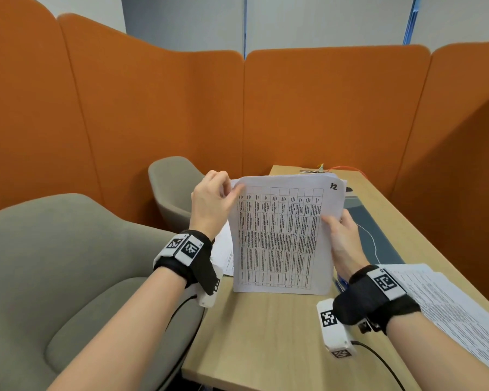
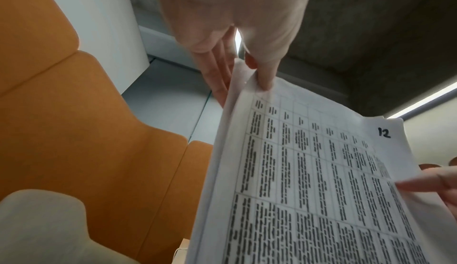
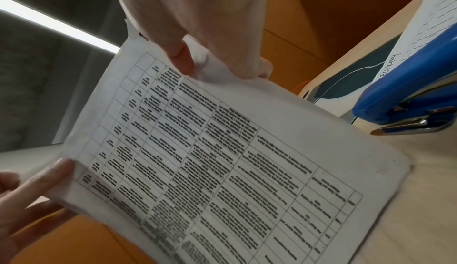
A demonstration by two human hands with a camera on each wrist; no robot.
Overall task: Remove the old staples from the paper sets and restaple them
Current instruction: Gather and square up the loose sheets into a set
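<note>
A paper set [image 1: 283, 235] printed with a table and marked "12" stands upright, its lower edge on the wooden table [image 1: 266, 334]. My left hand [image 1: 212, 201] pinches its top left corner, thumb on the front sheet [image 2: 265, 80] and fingers behind. My right hand [image 1: 342, 238] grips the right edge of the paper set [image 3: 222, 151], thumb in front and fingers behind. A blue stapler [image 3: 408, 100] lies on the table to the right of the set, seen only in the right wrist view. No staple is visible in the gripped corner.
More printed sheets [image 1: 449, 309] lie at the table's right; others [image 1: 223, 249] lie behind the held set on the left. A dark mat [image 1: 373, 227] lies beyond my right hand. Grey chairs [image 1: 68, 263] stand left of the table, orange partitions [image 1: 322, 108] behind.
</note>
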